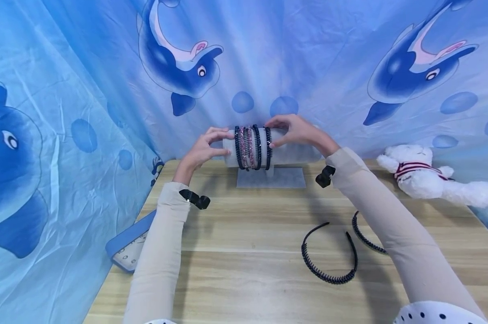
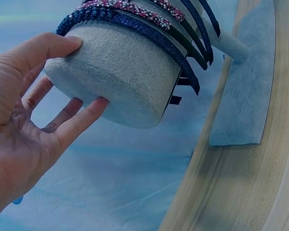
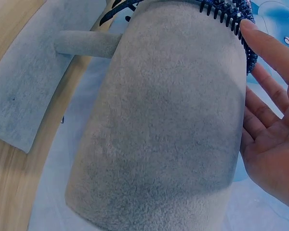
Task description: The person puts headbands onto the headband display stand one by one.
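Observation:
A grey plush headband stand [image 1: 296,154] with a horizontal roll stands at the back of the table. Several headbands circle the left half of its roll, dark ones and pink glittery ones [image 2: 139,15]. At the roll's left end my left hand [image 1: 201,150] grips the rim, thumb on one side and fingertips on the end. My right hand [image 1: 295,131] pinches a dark beaded toothed headband [image 3: 229,14], the rightmost on the roll, with the thumb on its near side. The other fingers of that hand reach behind the roll, partly hidden.
Two black toothed headbands [image 1: 336,278] lie at the table's right, one partly under the right sleeve. A white plush toy [image 1: 418,175] lies at the back right. Beside the left sleeve is a blue-edged object [image 1: 130,238], partly covered. A blue dolphin curtain [image 1: 260,54] hangs behind.

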`<state>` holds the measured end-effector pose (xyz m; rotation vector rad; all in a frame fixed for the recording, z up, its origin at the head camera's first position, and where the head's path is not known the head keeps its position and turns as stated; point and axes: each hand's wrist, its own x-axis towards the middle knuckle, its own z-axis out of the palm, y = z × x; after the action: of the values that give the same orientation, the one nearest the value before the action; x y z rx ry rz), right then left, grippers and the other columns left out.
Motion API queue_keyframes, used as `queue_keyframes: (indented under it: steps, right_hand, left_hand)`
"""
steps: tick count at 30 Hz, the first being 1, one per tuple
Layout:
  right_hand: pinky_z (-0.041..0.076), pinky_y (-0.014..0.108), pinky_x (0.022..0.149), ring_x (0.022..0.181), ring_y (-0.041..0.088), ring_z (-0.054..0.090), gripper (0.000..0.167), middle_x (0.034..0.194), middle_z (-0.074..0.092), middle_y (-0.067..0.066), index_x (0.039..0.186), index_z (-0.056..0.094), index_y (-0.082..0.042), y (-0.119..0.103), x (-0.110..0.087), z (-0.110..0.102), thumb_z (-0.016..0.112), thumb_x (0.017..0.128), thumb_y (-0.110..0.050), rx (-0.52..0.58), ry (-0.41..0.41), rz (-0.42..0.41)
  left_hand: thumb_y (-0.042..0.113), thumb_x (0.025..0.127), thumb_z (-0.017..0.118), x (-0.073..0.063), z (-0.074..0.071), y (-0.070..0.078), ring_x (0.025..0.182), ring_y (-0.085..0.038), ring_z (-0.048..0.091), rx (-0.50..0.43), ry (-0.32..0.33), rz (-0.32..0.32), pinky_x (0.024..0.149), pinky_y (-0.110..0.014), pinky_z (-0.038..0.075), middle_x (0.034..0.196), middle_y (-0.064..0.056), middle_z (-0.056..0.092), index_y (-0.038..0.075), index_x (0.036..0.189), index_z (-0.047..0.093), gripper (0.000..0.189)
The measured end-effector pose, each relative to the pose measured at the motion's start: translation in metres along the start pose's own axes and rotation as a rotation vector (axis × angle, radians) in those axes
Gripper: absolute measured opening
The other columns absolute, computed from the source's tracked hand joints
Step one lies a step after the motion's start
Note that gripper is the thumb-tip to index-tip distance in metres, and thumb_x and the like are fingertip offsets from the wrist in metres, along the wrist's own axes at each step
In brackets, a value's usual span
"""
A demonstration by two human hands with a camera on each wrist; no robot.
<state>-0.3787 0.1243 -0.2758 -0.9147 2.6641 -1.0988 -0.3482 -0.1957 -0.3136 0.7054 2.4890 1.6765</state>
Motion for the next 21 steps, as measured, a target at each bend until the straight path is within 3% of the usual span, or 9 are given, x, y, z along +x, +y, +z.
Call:
queue_keyframes:
  steps: [16,21]
  right_hand:
    - [0.035,0.040,0.123,0.140,0.026,0.048,0.068,0.147,0.057,0.011,0.141,0.057,-0.008,-0.003,-0.001,0.009,0.087,0.080,-0.011,0.026,0.016,-0.028]
    - [0.034,0.041,0.124,0.141,0.028,0.047,0.069,0.147,0.056,0.012,0.139,0.058,-0.007,-0.004,-0.004,0.012,0.088,0.078,-0.008,-0.005,0.029,-0.050]
  left_hand:
    - [-0.001,0.087,0.074,-0.002,-0.002,0.003,0.144,-0.037,0.036,0.017,-0.007,-0.006,0.122,-0.055,0.033,0.158,-0.014,0.037,-0.002,0.134,0.061,0.049]
    - [0.000,0.087,0.076,0.007,-0.003,-0.013,0.144,-0.036,0.036,0.005,-0.003,0.008,0.122,-0.055,0.032,0.159,-0.011,0.037,0.000,0.134,0.062,0.049]
